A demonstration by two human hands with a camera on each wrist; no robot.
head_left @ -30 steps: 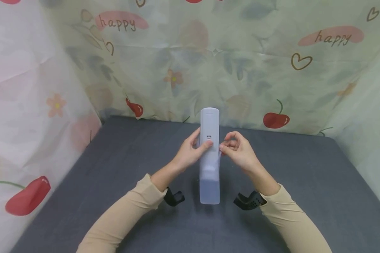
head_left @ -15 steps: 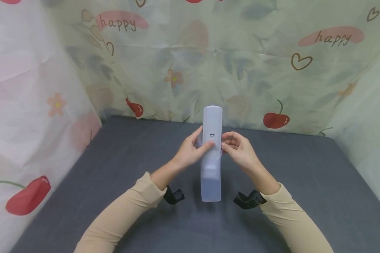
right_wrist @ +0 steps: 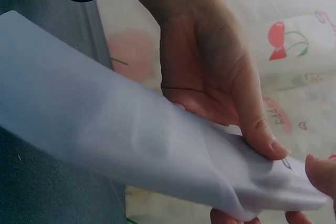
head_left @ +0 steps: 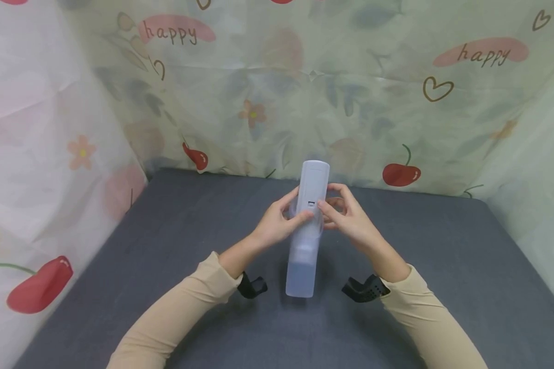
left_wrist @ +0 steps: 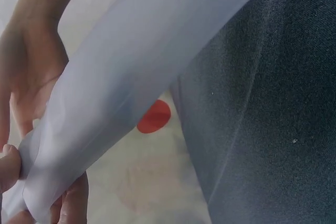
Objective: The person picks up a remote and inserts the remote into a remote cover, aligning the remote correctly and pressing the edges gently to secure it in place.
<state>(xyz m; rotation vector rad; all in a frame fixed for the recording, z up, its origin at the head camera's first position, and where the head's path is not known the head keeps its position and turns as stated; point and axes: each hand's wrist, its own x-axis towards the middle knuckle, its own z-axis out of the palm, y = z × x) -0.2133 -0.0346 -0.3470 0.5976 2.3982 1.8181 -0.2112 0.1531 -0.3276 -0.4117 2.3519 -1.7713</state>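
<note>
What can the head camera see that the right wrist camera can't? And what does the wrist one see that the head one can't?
Only the head view: the orange flower on the cloth, and the black gadget at the right wrist.

Only the right wrist view: the palm side of the left hand.

Both: the long white thing, the dark gray table, the patterned cloth, the left hand and the right hand, though the wrist view cuts off much of the right hand.

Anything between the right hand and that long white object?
Nothing visible: the right hand has its thumb on the long white object, near the small slot. The left hand holds it from the other side, not between them.
</note>
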